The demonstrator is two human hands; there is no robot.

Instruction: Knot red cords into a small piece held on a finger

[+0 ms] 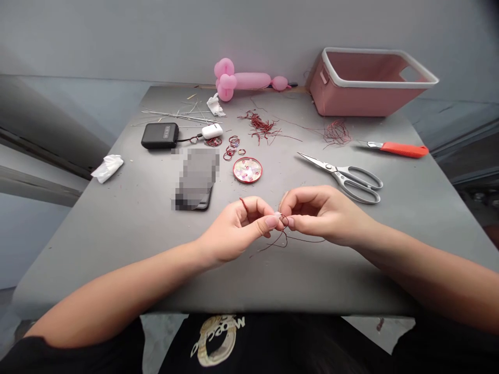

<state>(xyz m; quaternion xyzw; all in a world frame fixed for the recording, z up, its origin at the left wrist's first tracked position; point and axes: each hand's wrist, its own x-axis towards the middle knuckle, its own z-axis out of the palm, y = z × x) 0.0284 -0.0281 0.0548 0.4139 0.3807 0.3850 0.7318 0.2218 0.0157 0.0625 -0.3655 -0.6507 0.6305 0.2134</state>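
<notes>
Dark-red cord (286, 236) is pinched between fingertips of left hand (245, 228) and right hand (327, 215).

Angles left forearm (132, 285) and right forearm (424, 265) inward, both bare. Holds left hand (234, 228) on near side of round dish (248, 181), right hand (333, 215) nearer and rightward of same dish. Pinches with thumb and forefinger of each, fingertips close together.
</notes>
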